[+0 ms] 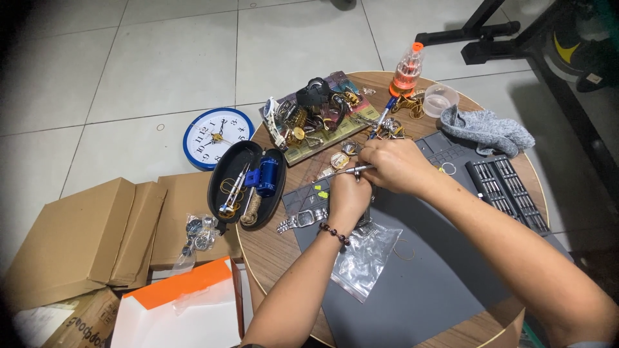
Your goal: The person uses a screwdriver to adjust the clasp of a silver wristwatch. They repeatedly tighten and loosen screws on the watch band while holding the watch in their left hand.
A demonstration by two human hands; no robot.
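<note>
My left hand (348, 200), with a bead bracelet on the wrist, presses down on a metal-band wristwatch (303, 220) lying on the grey work mat (419, 283). My right hand (396, 164) is closed around a thin metal screwdriver (342, 172), its tip pointing left above the mat's upper corner. The two hands touch each other over the watch. The watch's case is mostly hidden under my left hand. A clear plastic bag (364, 258) lies just below my left wrist.
The round wooden table (271, 258) also carries a black oval tray (245, 183) of tools, a pile of watches and parts (316, 109), an orange bit holder (407, 69), a clear cup (440, 100), a grey cloth (487, 131) and a bit set (506, 190). A blue wall clock (215, 136) and cardboard boxes (84, 238) lie on the tiled floor.
</note>
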